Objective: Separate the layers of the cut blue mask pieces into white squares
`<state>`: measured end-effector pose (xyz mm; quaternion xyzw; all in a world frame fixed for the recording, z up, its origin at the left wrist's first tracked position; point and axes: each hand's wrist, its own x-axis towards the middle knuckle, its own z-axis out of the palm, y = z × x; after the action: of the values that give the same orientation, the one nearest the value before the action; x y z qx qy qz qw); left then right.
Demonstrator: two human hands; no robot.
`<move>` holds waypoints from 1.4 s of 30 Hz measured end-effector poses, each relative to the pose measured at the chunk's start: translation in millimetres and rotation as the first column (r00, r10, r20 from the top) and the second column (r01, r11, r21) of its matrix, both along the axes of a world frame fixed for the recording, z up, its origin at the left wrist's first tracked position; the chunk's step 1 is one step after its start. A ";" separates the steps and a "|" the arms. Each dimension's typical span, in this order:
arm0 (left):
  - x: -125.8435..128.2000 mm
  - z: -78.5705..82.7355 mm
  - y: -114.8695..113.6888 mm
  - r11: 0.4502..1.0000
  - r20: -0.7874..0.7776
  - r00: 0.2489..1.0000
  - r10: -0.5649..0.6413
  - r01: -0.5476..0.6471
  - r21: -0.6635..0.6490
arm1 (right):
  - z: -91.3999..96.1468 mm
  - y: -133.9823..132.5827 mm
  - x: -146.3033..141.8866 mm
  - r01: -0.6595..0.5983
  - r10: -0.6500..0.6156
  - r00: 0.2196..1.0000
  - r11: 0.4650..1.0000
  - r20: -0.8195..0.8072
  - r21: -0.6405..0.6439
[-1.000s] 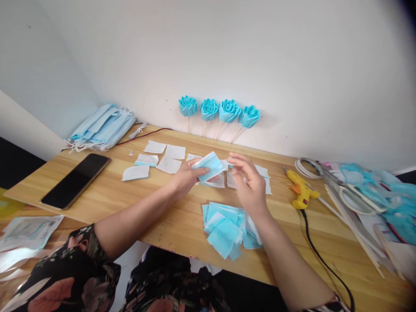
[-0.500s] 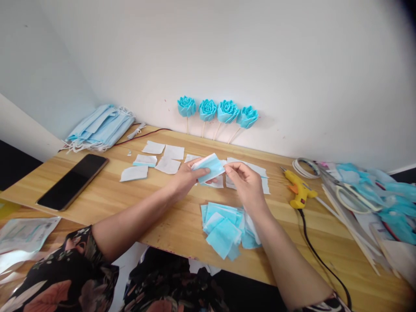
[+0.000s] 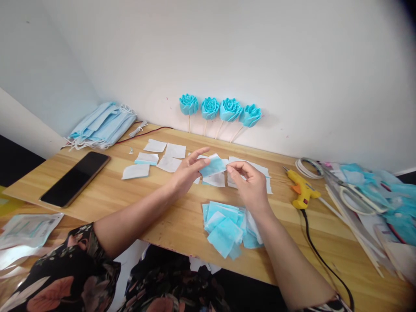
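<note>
Blue sheet (image 3: 214, 168): thin, fabric-like, roughly rectangular, pale along the top edge, sits between both hands. Right hand (image 3: 251, 188): fingers closed in a pinch on its right corner. Left hand (image 3: 186, 174): index raised, spread from thumb; thumb at the sheet's left edge, can't tell if fingers underneath grip it. Loose pile of blue pieces (image 3: 224, 232) nearer than the fingers. Wood-grain desk (image 3: 182, 223), yellow glue gun (image 3: 302, 190) right of them, pale wall (image 3: 208, 52) beyond.
</note>
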<state>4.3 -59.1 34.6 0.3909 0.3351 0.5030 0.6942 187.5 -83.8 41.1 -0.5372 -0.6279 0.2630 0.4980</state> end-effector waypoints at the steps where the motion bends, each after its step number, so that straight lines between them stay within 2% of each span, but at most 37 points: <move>1: -1.3 2.3 0.1 1.000 0.007 1.000 -0.002 0.002 0.011 | -0.1 0.4 1.0 0.007 -0.007 1.000 1.000 0.002 0.002; 6: -4.9 7.8 2.2 0.991 -0.121 0.993 -0.010 0.026 0.129 | 0.6 0.7 2.3 0.012 -0.012 0.999 1.000 0.030 0.004; 9: -3.4 3.6 3.2 0.968 -0.241 0.970 -0.017 0.077 0.239 | 1.3 -0.4 -0.5 -0.021 0.019 0.998 0.999 0.065 0.028; 14: -1.8 -3.9 2.9 0.931 -0.377 0.924 0.069 0.076 0.357 | 1.6 -3.2 -3.0 -0.088 0.083 0.991 0.995 0.107 0.042; 19: -3.1 -3.4 3.2 0.952 -0.296 0.953 0.059 0.036 0.303 | -1.4 -2.4 1.9 -0.020 0.019 0.999 0.999 -0.029 -0.026; 25: -0.5 -6.1 2.3 0.975 -0.233 0.972 0.042 0.011 0.220 | -6.1 -1.1 -1.7 -0.164 0.149 0.984 0.974 -0.101 -0.158; 29: 1.1 -10.1 2.5 0.970 -0.274 0.961 0.024 0.044 0.240 | -7.6 -1.1 -5.0 -0.175 0.158 0.982 0.970 -0.107 -0.168; 31: -0.4 -7.6 2.2 0.964 -0.316 0.947 0.052 0.035 0.263 | -6.8 -1.4 -5.3 -0.171 0.162 0.984 0.973 -0.073 -0.154; 34: -4.8 1.4 0.8 0.916 -0.421 0.879 0.224 -0.043 0.399 | -4.2 -2.9 -5.9 -0.148 0.148 0.989 0.981 -0.012 -0.129; 37: -7.3 7.6 -1.1 0.802 -0.487 0.781 0.391 -0.030 0.597 | -2.2 -5.6 -7.9 -0.112 0.117 0.988 0.992 0.098 -0.063; 39: -6.4 6.3 -1.9 0.740 -0.501 0.752 0.428 0.027 0.672 | -1.9 -7.3 -9.8 -0.103 0.103 0.978 0.995 0.180 -0.007; 42: -3.2 -0.3 -1.9 0.694 -0.519 0.738 0.431 0.097 0.714 | -2.1 -8.9 -12.3 -0.112 0.094 0.958 0.992 0.270 0.050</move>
<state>1.1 -61.0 34.3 0.7383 0.3748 0.4874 0.2772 175.3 -92.7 38.9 -0.5178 -0.7248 0.1931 0.4115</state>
